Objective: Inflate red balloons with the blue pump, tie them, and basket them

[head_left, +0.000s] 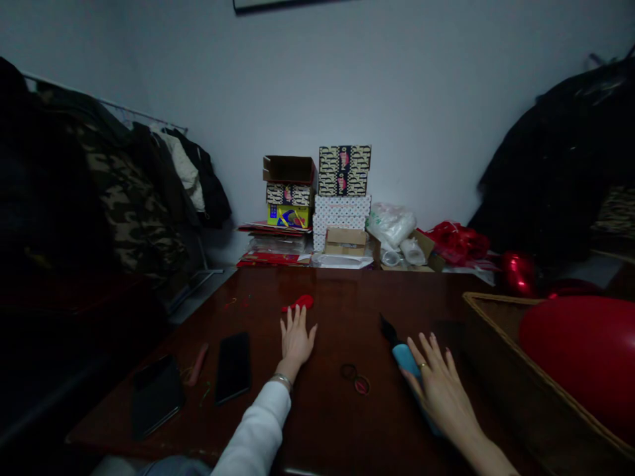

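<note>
Dark, glossy wood makes up the tabletop (327,430) nearest the viewer. Angling in from the lower right, the right hand (441,390) lies back upward over a blue-handled, black-tipped tool (405,358), its fingers fanned; how firmly it touches cannot be told. Two small rings (362,385) lie between the hands. Reaching slightly farther, the white-sleeved left arm extends forward, wrist low; the left hand (296,338) is palm down, fingers loosely spread, thumb out to the right, fingertips at the near edge of a small red piece (305,301). Beyond the table, boxes (343,170) stand stacked against a pale wall (317,79).
</note>
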